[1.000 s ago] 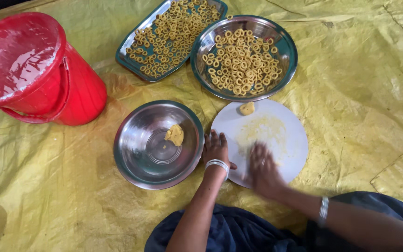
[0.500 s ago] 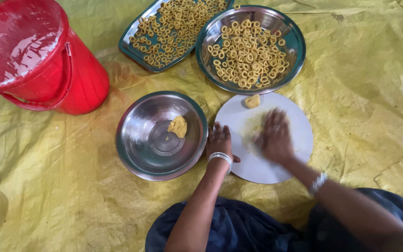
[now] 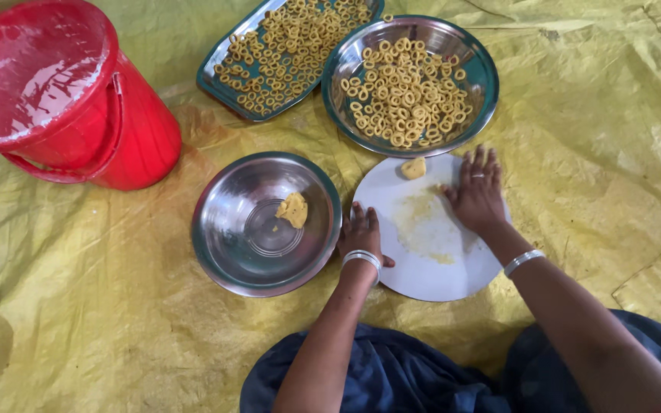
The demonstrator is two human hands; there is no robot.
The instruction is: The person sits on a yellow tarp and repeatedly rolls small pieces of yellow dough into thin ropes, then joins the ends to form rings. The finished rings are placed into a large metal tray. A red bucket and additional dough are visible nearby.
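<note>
Right hand [image 3: 477, 195] flat, unclenched, pressing the white round board [image 3: 437, 268]; dough lump [image 3: 413, 167] beside fingertips looks soft, pinchable. Left hand [image 3: 361, 233] rests open.

you are working at floor level in what reads as a home food-preparation spot, not a fitted kitchen. the evidence: a creased yellow plastic sheet [image 3: 590, 115] covers the whole ground as your work surface. on it stand a steel plate [image 3: 468, 115] and a rectangular tray [image 3: 227, 88], both loaded with small hand-formed dough rings, a steel bowl [image 3: 231, 237] holding a lump of dough, a round white board [image 3: 437, 268] smeared with dough, and a red lidded bucket [image 3: 139, 145]. you sit on the sheet itself.
</note>
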